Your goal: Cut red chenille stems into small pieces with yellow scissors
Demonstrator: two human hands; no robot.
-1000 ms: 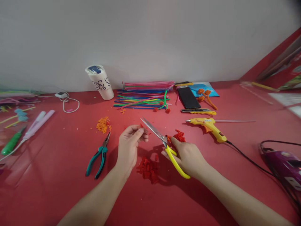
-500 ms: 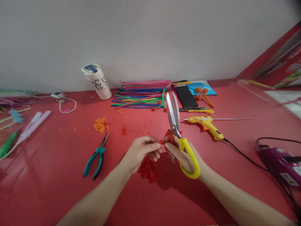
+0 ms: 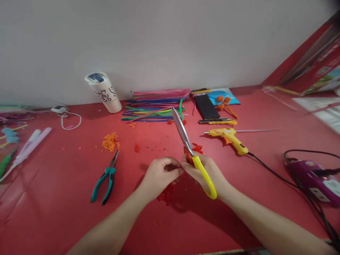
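Note:
Scissors (image 3: 183,132) with yellow and red handles rest in my right hand (image 3: 208,171), their blades pointing up and to the left. The fingers of that hand are curled round the handle, and its fingertips meet those of my left hand (image 3: 160,177). My left thumb and fingers are closed in a pinch; whatever lies between them is too small to make out. Below the hands, partly covered by the left one, is a pile of red fuzzy pieces (image 3: 166,196). More red pieces (image 3: 198,148) lie just beyond my right hand.
Teal pliers (image 3: 110,173) and orange clippings (image 3: 110,141) lie to the left. A white tumbler (image 3: 107,95), pipe cleaners (image 3: 156,109) and a black phone (image 3: 208,106) are at the back. Rightward are a yellow glue gun (image 3: 231,138) and a purple power strip (image 3: 310,177) with cables.
The scissors have turned, their blades tipping left and now looking closer together. My right hand has rolled with them. Both hands stay fingertip to fingertip, and the view has shifted slightly.

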